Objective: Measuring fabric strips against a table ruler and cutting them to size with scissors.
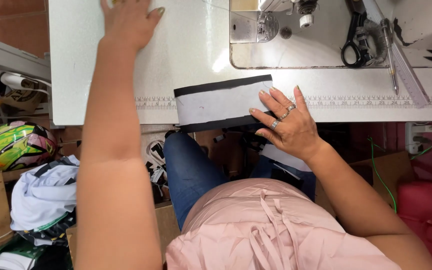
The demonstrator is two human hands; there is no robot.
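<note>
A: Which object does the right hand (288, 125) contact?

B: A rectangular white fabric panel with black bands along both long edges (221, 102). It lies at the near edge of the pale speckled sewing table (191, 45), over the printed ruler strip (376, 102). The fingers (266, 100) are spread flat on its right end, pressing rather than pinching.

A: And the left hand (128, 20)?

B: Extended to the far left of the tabletop, palm down, fingers open, gripping nothing; well apart from the panel.

A: Surrounding items?

B: Black-handled scissors (353, 37) and a clear ruler (401, 60) beside the sewing machine's metal base plate (256, 30); a green-and-yellow helmet (16, 145) sits below at left.
</note>
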